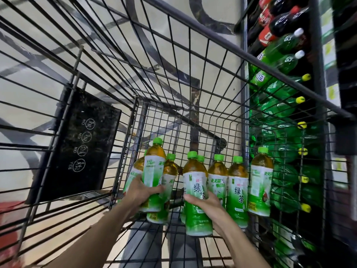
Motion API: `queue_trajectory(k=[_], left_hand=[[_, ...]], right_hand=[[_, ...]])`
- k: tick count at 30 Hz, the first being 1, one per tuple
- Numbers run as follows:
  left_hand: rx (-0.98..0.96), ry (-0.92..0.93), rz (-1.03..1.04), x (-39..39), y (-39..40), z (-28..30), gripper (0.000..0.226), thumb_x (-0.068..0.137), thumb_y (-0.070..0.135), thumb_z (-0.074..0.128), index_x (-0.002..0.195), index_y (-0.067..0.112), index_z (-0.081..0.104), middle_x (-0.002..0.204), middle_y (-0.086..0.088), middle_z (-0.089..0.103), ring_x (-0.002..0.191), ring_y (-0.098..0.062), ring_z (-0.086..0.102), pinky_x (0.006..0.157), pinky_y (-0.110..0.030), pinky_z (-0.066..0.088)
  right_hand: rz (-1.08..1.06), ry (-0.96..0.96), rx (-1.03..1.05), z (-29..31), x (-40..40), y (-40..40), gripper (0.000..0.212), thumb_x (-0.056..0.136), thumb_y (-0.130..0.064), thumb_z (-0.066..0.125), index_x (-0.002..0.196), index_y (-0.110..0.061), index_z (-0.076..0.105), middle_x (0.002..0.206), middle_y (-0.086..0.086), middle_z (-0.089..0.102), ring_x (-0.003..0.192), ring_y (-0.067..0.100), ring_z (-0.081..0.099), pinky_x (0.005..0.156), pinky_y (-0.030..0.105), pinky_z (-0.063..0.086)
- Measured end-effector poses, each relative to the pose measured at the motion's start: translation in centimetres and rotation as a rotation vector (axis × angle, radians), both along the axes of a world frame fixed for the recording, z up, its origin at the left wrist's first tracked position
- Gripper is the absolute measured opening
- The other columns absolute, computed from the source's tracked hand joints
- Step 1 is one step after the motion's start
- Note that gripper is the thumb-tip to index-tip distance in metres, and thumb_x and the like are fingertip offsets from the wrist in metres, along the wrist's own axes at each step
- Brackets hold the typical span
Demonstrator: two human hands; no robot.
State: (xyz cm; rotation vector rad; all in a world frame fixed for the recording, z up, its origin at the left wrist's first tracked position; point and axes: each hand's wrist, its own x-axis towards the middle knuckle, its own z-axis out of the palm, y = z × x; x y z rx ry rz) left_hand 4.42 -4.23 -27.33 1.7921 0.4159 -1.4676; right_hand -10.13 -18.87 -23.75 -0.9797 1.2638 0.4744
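Held low inside the cart (251, 57): left bottle (153, 171) in left hand (144, 192), right bottle (195, 182) in right hand (204, 202), fingers (159, 188) curled round each. Risk: toppling standing bottles (237, 182) just beside, through crowding or a slanted set-down.

I have both bare forearms stretched forward, side by side, wrists nearly straight. My left hand (143, 192) curls round a green-capped plastic tea bottle (153, 171), thumb across its label. My right hand (205, 205) grips a second green-capped plastic tea bottle (195, 179) at mid-height, thumb laid across its front.
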Motion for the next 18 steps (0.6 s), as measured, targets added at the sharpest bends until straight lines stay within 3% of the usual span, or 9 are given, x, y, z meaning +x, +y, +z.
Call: queue_trajectory(k=[2,4,6,9,11,14,16,18], left_hand=[[-0.021,-0.007,-0.051,0.1,0.3,0.0,0.047,0.063,0.005,0.083,0.103,0.005,0.059,0.09,-0.009,0.071,0.077,-0.023,0.069,0.062,-0.031,0.054],[-0.044,-0.012,-0.099,0.2,0.6,0.0,0.047,0.063,0.005,0.083,0.104,0.002,0.06,0.089,-0.01,0.072,0.077,-0.023,0.071,0.063,-0.031,0.057],[-0.061,-0.02,-0.113,0.4,1.1,0.0,0.052,0.062,0.006,0.084,0.107,0.002,0.057,0.092,-0.012,0.072,0.078,-0.023,0.071,0.064,-0.031,0.058],[-0.069,-0.021,-0.063,0.4,1.2,0.4,0.051,0.067,0.005,0.081,0.109,0.009,0.053,0.098,-0.011,0.07,0.085,-0.025,0.07,0.072,-0.035,0.058],[-0.091,-0.005,-0.036,0.3,0.9,1.2,0.042,0.072,0.004,0.076,0.106,0.014,0.053,0.098,-0.011,0.07,0.088,-0.027,0.069,0.076,-0.039,0.056],[-0.137,0.0,0.008,0.3,0.2,2.8,0.038,0.075,0.004,0.072,0.104,0.018,0.053,0.096,-0.012,0.069,0.082,-0.024,0.069,0.068,-0.034,0.055],[-0.179,-0.01,0.024,0.4,-0.6,4.1,0.038,0.075,0.006,0.072,0.104,0.02,0.052,0.095,-0.012,0.069,0.081,-0.025,0.069,0.067,-0.035,0.055],[-0.225,-0.024,0.037,0.5,-1.5,6.1,0.052,0.065,0.017,0.079,0.108,0.022,0.051,0.096,-0.013,0.07,0.083,-0.029,0.069,0.072,-0.04,0.057]], right_hand=[[0.017,-0.024,0.021,0.5,0.1,-0.1,0.074,0.044,-0.044,0.085,0.112,-0.025,0.061,0.099,-0.006,0.07,0.1,0.017,0.064,0.099,0.042,0.047],[0.019,-0.04,0.054,0.9,0.3,-0.3,0.07,0.059,-0.037,0.082,0.12,-0.025,0.052,0.098,-0.011,0.063,0.092,0.009,0.059,0.099,0.029,0.041],[0.001,-0.062,0.073,1.4,0.4,-0.5,0.066,0.079,-0.022,0.072,0.135,-0.023,0.036,0.109,-0.016,0.05,0.08,0.003,0.049,0.085,0.022,0.038],[-0.039,-0.015,0.113,3.9,1.6,-0.5,0.068,0.086,-0.018,0.064,0.143,-0.009,0.027,0.125,-0.014,0.036,0.109,0.015,0.047,0.09,0.024,0.038],[-0.033,-0.053,0.15,2.7,0.8,-0.5,0.076,0.081,-0.028,0.071,0.142,-0.014,0.029,0.131,-0.005,0.046,0.114,0.014,0.045,0.095,0.025,0.037],[-0.03,-0.109,0.084,2.8,0.6,-0.3,0.1,0.047,-0.054,0.087,0.132,-0.026,0.044,0.12,-0.001,0.062,0.111,0.02,0.059,0.102,0.042,0.044],[-0.031,-0.131,0.023,3.2,0.5,-0.9,0.097,0.041,-0.059,0.086,0.126,-0.031,0.047,0.121,-0.002,0.061,0.113,0.021,0.058,0.101,0.047,0.044],[-0.044,-0.175,-0.02,4.5,0.9,-1.9,0.103,0.038,-0.061,0.086,0.129,-0.03,0.047,0.123,0.0,0.061,0.113,0.022,0.059,0.1,0.048,0.045]])
